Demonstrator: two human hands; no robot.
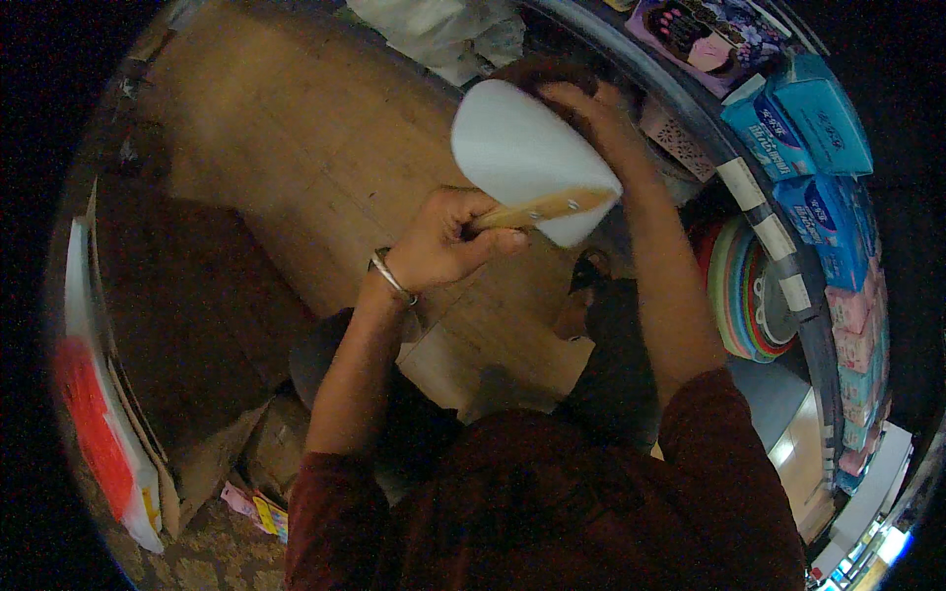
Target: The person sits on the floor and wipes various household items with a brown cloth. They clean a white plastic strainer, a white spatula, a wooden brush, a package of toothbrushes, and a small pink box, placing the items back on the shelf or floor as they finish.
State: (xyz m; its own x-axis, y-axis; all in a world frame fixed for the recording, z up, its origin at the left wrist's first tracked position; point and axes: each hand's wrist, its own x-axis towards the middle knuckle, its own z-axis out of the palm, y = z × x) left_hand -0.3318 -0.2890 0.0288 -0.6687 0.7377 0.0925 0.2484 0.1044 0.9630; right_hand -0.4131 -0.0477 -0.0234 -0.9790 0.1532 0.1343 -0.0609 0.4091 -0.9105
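My left hand [451,240], a metal bangle at its wrist, grips a light wooden handle [547,207]. The handle is fixed with small metal fasteners to a white, curved, leaf-shaped blade [517,140], which looks like a scoop or a hand fan. Beyond the blade, my right hand [591,111] is partly hidden by it. Its fingers lie by a dark brown object [547,72]; whether they grip it is unclear.
Shelves at the right hold blue packs [820,221], pink packs [850,318] and stacked colored basins [739,295]. A cardboard box [214,458] stands at the lower left on the floor. Crumpled plastic [443,37] lies at the top.
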